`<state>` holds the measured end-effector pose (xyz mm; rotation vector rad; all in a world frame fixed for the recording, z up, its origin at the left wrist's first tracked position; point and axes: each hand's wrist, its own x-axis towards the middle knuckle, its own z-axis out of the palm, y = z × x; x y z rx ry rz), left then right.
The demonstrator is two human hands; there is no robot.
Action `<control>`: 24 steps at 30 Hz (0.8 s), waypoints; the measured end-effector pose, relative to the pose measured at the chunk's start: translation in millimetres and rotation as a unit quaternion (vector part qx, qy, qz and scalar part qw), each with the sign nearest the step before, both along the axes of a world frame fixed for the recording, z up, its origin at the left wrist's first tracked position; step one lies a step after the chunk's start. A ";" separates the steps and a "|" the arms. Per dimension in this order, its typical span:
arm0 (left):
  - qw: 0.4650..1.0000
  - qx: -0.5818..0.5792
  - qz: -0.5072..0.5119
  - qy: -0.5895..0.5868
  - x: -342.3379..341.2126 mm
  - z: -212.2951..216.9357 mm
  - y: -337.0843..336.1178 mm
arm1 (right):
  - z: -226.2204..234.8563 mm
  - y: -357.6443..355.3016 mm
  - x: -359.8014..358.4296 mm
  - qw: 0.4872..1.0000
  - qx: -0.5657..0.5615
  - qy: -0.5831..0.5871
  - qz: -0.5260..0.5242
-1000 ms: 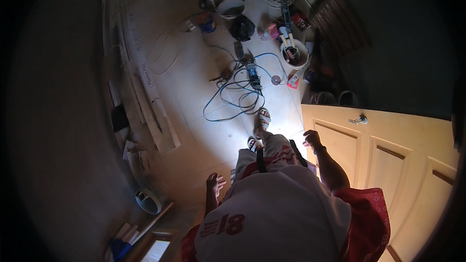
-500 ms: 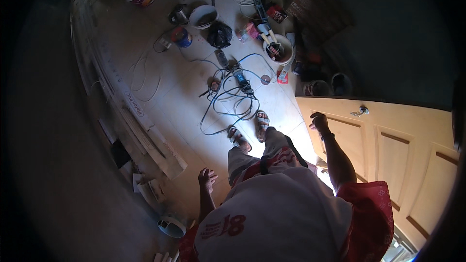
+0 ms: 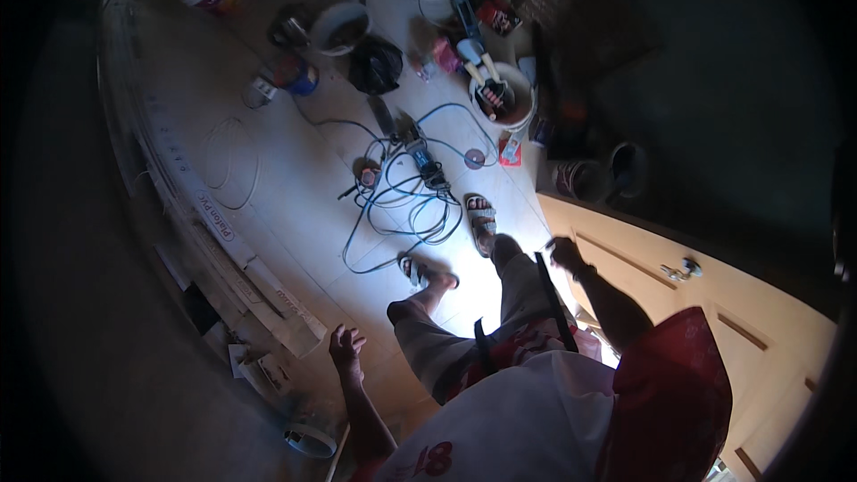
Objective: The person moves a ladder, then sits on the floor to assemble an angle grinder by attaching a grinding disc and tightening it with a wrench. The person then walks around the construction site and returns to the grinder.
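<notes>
The left hand's (image 3: pixel 347 350) fingers are loosely parted and empty, near the long white flat strips (image 3: pixel 243 257) on the pale tiled floor (image 3: pixel 295 241). The right hand's (image 3: pixel 565 254) fingers curl beside the yellowish wooden panelled door (image 3: pixel 775 348); shadow prevents telling whether they're closed or touching it. A red patterned sleeve (image 3: pixel 674 384) hides part of the door.
</notes>
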<state>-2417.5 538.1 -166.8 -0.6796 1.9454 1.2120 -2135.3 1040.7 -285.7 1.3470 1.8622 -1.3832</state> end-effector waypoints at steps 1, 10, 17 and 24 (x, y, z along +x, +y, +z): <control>1.000 0.015 -0.012 0.013 -0.5 -12.3 15.5 | -22.4 10.0 -15.0 0.998 -0.010 0.048 -0.034; 0.934 0.066 -0.296 0.190 -52.3 -239.3 190.0 | -306.9 87.8 -167.8 0.937 0.230 0.107 0.239; 0.867 0.141 -0.415 0.236 -42.7 -426.1 296.8 | -434.5 104.9 -248.3 0.833 0.352 0.200 0.376; 0.847 0.157 -0.450 0.233 -45.7 -487.2 338.8 | -491.1 114.3 -227.7 0.785 0.417 0.214 0.405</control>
